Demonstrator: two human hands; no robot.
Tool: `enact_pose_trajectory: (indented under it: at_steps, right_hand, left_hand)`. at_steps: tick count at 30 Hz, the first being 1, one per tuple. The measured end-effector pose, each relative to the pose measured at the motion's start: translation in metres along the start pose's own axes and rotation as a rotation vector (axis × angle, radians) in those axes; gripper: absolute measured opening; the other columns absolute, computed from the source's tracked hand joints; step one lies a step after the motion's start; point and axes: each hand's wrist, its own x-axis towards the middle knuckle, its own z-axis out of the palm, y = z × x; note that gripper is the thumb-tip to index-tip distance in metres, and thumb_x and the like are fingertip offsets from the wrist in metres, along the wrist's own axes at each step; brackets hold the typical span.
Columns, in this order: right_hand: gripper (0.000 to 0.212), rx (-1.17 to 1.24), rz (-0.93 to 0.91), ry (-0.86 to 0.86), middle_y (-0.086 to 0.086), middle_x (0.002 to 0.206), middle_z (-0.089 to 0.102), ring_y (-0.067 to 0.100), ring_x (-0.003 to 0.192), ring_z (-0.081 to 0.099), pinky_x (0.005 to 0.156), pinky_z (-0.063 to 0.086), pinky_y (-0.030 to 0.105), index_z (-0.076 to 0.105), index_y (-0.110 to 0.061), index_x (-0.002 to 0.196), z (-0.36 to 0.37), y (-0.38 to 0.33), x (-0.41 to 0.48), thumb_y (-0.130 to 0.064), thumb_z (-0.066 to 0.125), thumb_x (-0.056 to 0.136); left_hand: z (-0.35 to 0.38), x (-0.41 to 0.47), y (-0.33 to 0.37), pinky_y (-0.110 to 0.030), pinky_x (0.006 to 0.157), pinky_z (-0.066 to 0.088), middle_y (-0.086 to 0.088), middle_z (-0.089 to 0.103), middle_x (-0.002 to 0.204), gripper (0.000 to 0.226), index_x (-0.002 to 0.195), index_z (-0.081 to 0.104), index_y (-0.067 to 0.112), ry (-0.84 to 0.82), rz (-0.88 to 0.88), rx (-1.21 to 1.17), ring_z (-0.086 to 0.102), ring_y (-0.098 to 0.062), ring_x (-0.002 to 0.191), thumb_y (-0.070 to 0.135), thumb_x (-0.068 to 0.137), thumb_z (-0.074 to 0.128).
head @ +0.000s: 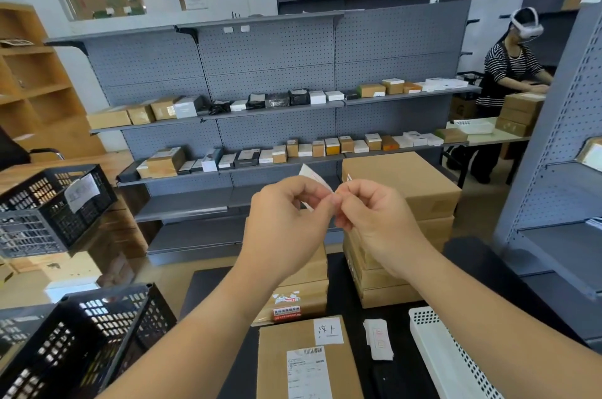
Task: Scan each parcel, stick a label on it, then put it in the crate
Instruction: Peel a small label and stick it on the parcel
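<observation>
Label (313, 177), a small white slip with faint red print, was held up in the air above the brown parcel (277, 366). The parcel lay flat on the dark table (208, 287), a barcoded sheet on its top, right of the black crate (97, 333). The left hand (286, 226) and right hand (379, 226) met knuckle to knuckle, fingers curled, both pinching the label's lower edge.

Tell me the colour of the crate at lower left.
Black lattice crate, seen best in the head view.
</observation>
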Motion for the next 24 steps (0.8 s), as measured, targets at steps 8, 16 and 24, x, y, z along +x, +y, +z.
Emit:
enact_pose_trajectory:
  at_steps: [8, 16, 24]
  right_hand:
    - [0.019, -0.093, -0.081, -0.025, -0.005, 0.071, 0.07, 0.006, 0.07, 0.065, 0.07, 0.054, 0.022, 0.071, -0.01, 0.087, -0.003, 0.011, -0.008, -0.004, 0.059, 0.099]
    - [0.016, -0.17, 0.094, 0.152, 0.001, 0.07, 0.066, 0.006, 0.066, 0.06, 0.065, 0.052, 0.018, 0.07, -0.012, 0.084, -0.05, 0.049, -0.033, -0.012, 0.061, 0.096]
    - [0.027, -0.2, 0.475, 0.454, -0.002, 0.06, 0.058, 0.014, 0.062, 0.05, 0.06, 0.044, 0.027, 0.064, -0.008, 0.07, -0.143, 0.138, -0.105, -0.012, 0.06, 0.097]
  left_hand:
    - [0.008, -0.009, -0.005, -0.016, 0.057, 0.045, 0.024, 0.068, 0.071, 0.012, 0.08, 0.075, 0.034, -0.025, -0.071, 0.042, 0.058, 0.0, 0.062, 0.031, 0.09, 0.069]
    - [0.064, -0.017, -0.015, -0.01, 0.055, 0.041, 0.011, 0.068, 0.07, 0.018, 0.081, 0.075, 0.024, -0.178, -0.292, -0.206, 0.056, 0.003, 0.059, 0.025, 0.095, 0.064]
    - [0.193, -0.052, -0.056, -0.025, 0.055, 0.037, 0.012, 0.06, 0.057, 0.028, 0.069, 0.072, 0.019, -0.398, -0.686, -0.328, 0.046, -0.007, 0.056, 0.02, 0.095, 0.061]
